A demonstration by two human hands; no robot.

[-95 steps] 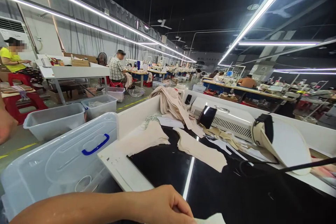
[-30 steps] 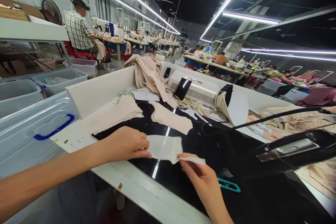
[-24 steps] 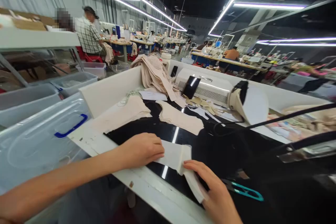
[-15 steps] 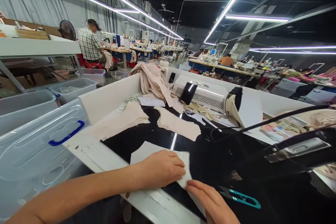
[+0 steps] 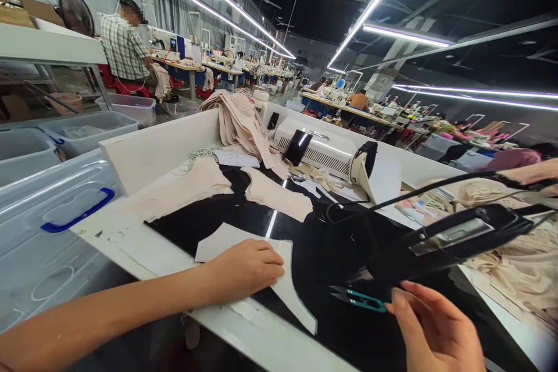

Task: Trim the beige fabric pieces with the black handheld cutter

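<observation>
White fabric, a flat cut piece [image 5: 244, 247] with one straight edge and a tapering point, lies on the glossy black tabletop [image 5: 305, 250] close to its white front rim; the left hand [image 5: 246, 267] rests palm-down on the piece, fingers spread flat and gripping nothing; the right hand [image 5: 436, 328] hovers at the lower right, fingers loosely curled and half open, empty, its fingertips just beside teal snips [image 5: 360, 300] that lie on the black surface and just under a dark iron [image 5: 449, 241] with a metal plate on its handle, from which a black cord [image 5: 418, 193] runs back over the tabletop; no writing on any of these can be read. Two beige cut pieces [image 5: 274, 195] lie flat further back, and a heap of beige garments [image 5: 238, 122] is draped over the white side wall [image 5: 152, 151]; behind them stand a white ribbed machine [image 5: 322, 154] and a roll of white tape [image 5: 375, 174]. To the left, clear plastic bins [image 5: 87, 131] sit on the floor, the nearest closed by a lid with a blue handle [image 5: 76, 218]; their contents cannot be made out. Beyond, a person in a checked shirt [image 5: 124, 49] sits at a row of sewing benches.
</observation>
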